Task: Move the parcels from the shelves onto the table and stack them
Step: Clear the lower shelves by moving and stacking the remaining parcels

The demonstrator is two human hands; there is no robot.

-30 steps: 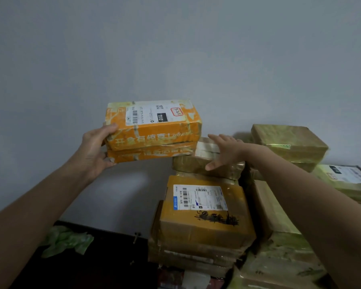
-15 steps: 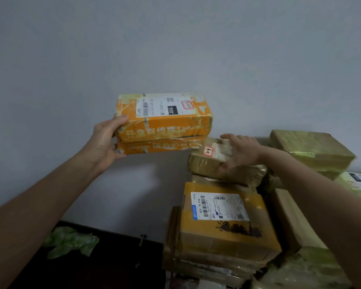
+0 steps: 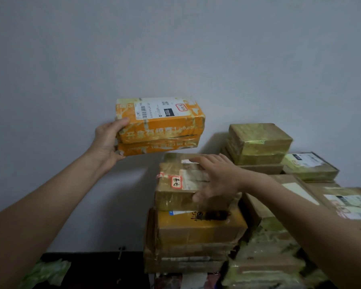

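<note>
My left hand [image 3: 105,142] grips the orange parcel [image 3: 161,130] end-on, just above-left of the brown parcel [image 3: 175,190] under the spread fingers [image 3: 205,160] of my right hand [image 3: 217,180].

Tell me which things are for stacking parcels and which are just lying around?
For the job: orange parcels in the left hand; brown parcel under the right hand; stacked parcels beside.
Lying about: crumpled green plastic, bottom left.
</note>
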